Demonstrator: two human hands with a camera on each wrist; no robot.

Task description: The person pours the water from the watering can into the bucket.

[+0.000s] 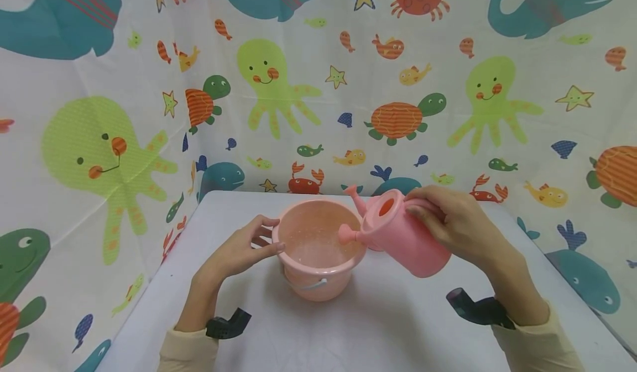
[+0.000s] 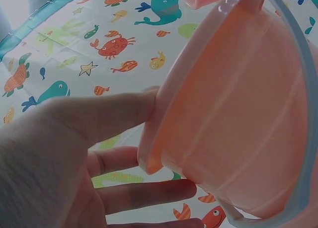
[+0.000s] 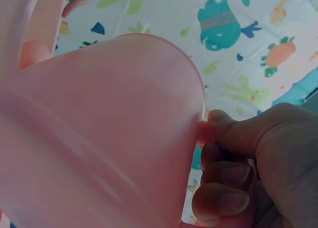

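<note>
A pink bucket (image 1: 318,283) with a pale blue handle (image 2: 298,188) stands upright on the white table. My left hand (image 1: 249,245) holds its rim from the left, thumb and fingers spread on the edge. In the left wrist view the thumb (image 2: 119,111) lies against the rim. My right hand (image 1: 453,223) grips the handle of a pink watering can (image 1: 408,245), fingers curled round it. The can is raised and tilted left, its spout head (image 1: 347,234) over the bucket's opening. Whether water flows from it, I cannot tell.
Behind the held can, a second pink spout (image 1: 354,194) shows, its body mostly hidden. The white table (image 1: 318,339) meets a curtain (image 1: 308,167) printed with sea animals at the back and sides.
</note>
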